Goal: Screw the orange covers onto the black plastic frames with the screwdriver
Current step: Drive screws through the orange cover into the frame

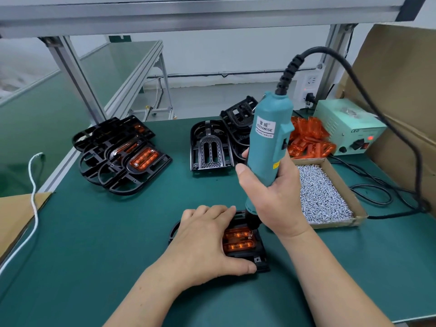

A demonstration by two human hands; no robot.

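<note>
Pale green power supply [349, 128] at 2 o'clock, red lamp lit. Tall cardboard sheet [401, 90] at 3 o'clock. White cord [35, 208] at 9 o'clock, crossing brown cardboard [14, 220]. Wall socket [309, 87] at 1 o'clock.

The white label [264, 127] on the teal electric screwdriver [269, 159] reads "KEENWISE". Two Chinese characters stand above this word, and the line below it is too small to read. The pale green power supply box [342, 121] carries "LED" on its front.

Teal screwdriver [269, 147]; orange cover [238, 239]; black frame [259, 260]; green mat [94, 232].
</note>
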